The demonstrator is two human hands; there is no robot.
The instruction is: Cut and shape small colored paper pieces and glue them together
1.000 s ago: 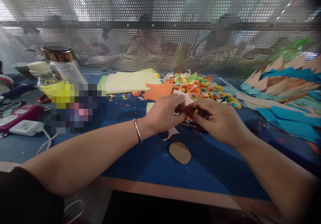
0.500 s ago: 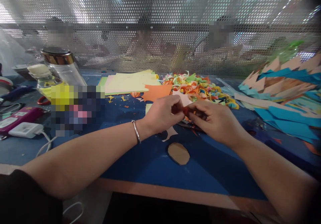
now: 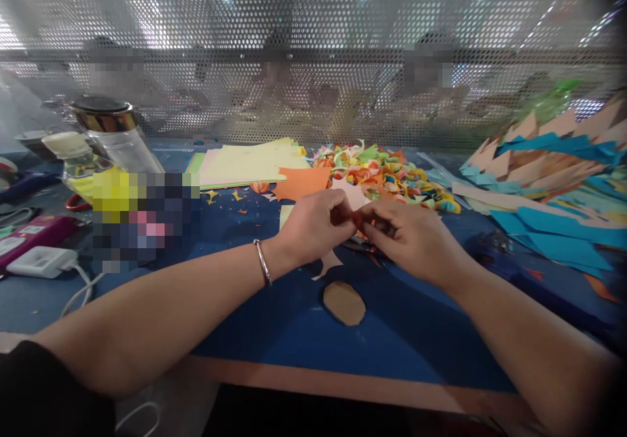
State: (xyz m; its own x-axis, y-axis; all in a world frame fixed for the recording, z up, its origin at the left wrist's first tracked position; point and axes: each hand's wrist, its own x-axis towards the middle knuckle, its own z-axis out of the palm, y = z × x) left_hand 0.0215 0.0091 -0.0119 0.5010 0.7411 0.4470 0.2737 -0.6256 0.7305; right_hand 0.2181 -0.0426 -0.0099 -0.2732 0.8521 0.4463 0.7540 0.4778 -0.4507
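Over the middle of the blue table, my left hand and my right hand meet fingertip to fingertip. Both pinch a small red-orange paper piece; most of it is hidden by the fingers. Behind them lie an orange paper offcut with curved cut edges and a pale pink one. A pale scrap lies below my left hand. Closer to the table's front is a flat tan oval that looks like cardboard.
Coloured paper sheets are stacked at the back, beside a heap of small folded paper pieces. Blue and peach cut paper spreads right. Left stand a glass bottle and a purple power strip. A perforated metal screen rises behind.
The view has shifted slightly, so everything sits a little lower and further left. My hands keep the same pinch on the red-orange paper piece.
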